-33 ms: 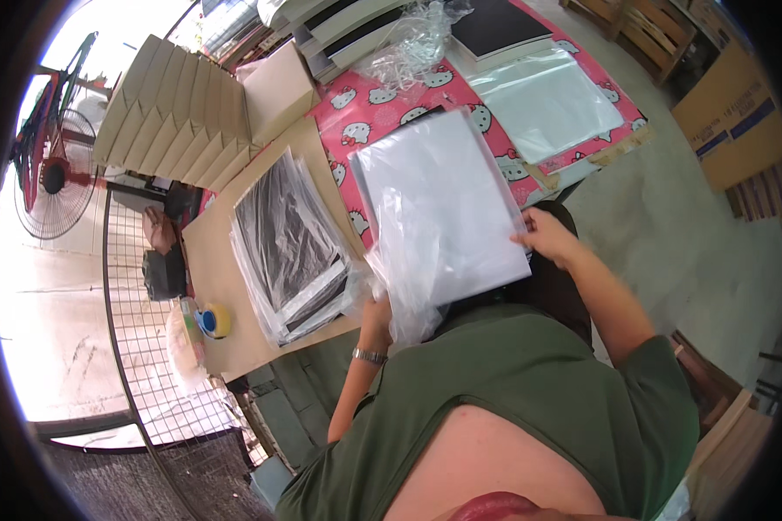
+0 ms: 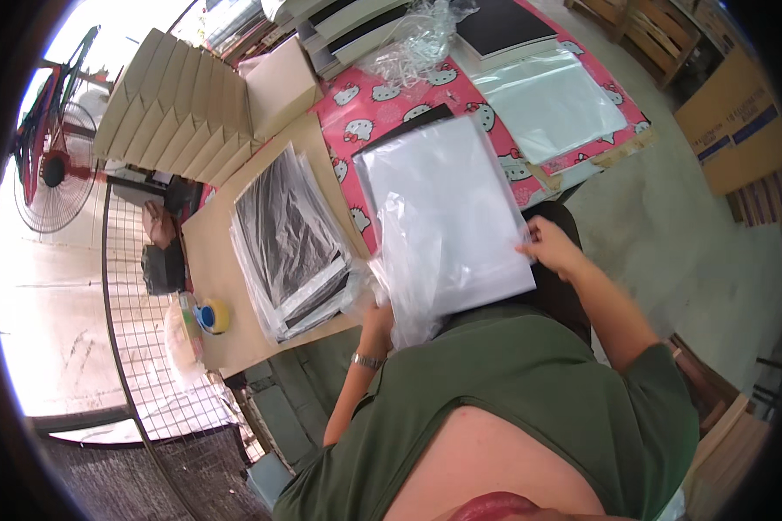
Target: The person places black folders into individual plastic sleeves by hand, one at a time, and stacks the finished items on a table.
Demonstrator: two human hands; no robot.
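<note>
A white-topped sheet stack (image 2: 465, 208) overhangs the near edge of a brown-and-pink worktop (image 2: 213, 278), where a tilt could spill it lapward. Loose clear film (image 2: 415, 291) bunched at its left might snag or crease. The right hand's (image 2: 554, 248) grip pinches the stack's right edge; the left hand's (image 2: 377, 319), partly film-covered, cannot be judged.

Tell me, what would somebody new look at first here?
Probably the bright pink tablecloth with white cartoon cats, at the top middle. In front of it, near the centre, is a big white sheet with crinkly clear plastic, the right hand at its right edge. A tall brown stack stands at the upper left, with a fan farther left.
</note>
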